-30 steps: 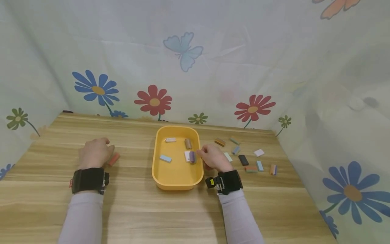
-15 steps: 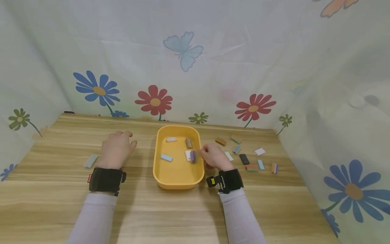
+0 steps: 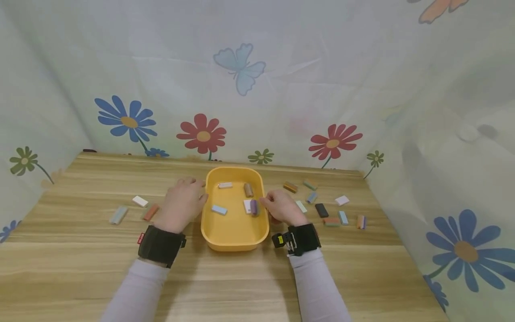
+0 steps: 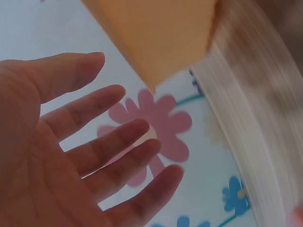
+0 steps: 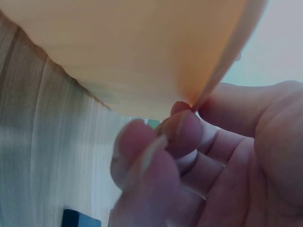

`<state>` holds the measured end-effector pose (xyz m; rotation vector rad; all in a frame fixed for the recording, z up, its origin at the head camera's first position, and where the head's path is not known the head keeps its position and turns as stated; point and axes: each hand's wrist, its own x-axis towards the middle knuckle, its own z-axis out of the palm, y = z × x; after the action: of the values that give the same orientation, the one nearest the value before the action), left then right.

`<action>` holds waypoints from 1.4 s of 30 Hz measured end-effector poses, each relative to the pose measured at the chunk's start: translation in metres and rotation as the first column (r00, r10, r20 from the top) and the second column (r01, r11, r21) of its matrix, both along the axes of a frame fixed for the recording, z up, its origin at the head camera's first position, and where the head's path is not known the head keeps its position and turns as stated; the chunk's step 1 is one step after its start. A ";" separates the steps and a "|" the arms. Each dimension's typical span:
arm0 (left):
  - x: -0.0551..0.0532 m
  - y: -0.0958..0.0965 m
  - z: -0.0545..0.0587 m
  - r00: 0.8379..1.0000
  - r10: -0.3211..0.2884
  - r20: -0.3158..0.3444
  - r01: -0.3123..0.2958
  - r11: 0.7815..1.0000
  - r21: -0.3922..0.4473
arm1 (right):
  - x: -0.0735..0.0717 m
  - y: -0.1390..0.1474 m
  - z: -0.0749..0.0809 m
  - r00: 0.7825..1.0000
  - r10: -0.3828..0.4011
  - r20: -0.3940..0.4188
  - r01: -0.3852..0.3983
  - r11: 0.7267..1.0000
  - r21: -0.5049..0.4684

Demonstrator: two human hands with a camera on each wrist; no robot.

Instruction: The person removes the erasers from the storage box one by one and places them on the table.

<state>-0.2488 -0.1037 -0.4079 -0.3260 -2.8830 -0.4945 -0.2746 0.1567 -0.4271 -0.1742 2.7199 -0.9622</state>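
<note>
A yellow plastic bin (image 3: 235, 247) sits mid-table, with several small blocks inside, among them a light-blue block (image 3: 219, 209), a brown block (image 3: 248, 190) and a purple block (image 3: 254, 207). My right hand (image 3: 281, 206) pinches the bin's right rim; in the right wrist view, thumb and fingers (image 5: 182, 130) close over the edge. Beside the left rim is my left hand (image 3: 183, 203), its fingers spread and nothing in its palm (image 4: 52, 156) in the left wrist view. Whether its fingertips touch the rim, I cannot tell.
Left of the bin lie a white block (image 3: 140, 201), a red block (image 3: 150, 212) and a grey-green block (image 3: 119, 215). Several more blocks are scattered on the right, including a black block (image 3: 321, 210). A flower-printed curtain (image 3: 281, 89) stands behind the wooden table (image 3: 225, 286).
My left hand has moved right, from beside the red block to the bin's left rim, uncovering the white and grey-green blocks. My right hand has stayed at the right rim.
</note>
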 end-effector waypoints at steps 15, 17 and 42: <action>-0.001 0.032 -0.026 0.980 -0.193 0.058 0.195 0.980 -0.036 | 0.003 -0.001 0.000 1.000 -0.003 0.027 0.004 1.000 -0.009; -0.001 0.034 -0.030 0.978 -0.201 0.055 0.205 0.977 -0.062 | 0.003 -0.001 0.001 1.000 -0.004 0.020 0.004 1.000 -0.004; 0.000 0.044 -0.046 0.978 -0.204 0.047 0.210 0.950 -0.229 | 0.002 0.000 0.001 1.000 -0.014 0.013 0.014 1.000 0.008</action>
<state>-0.2492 -0.0599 -0.4538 -0.6698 -2.9475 -0.1892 -0.2727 0.1565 -0.4265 -0.1468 2.7168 -0.9528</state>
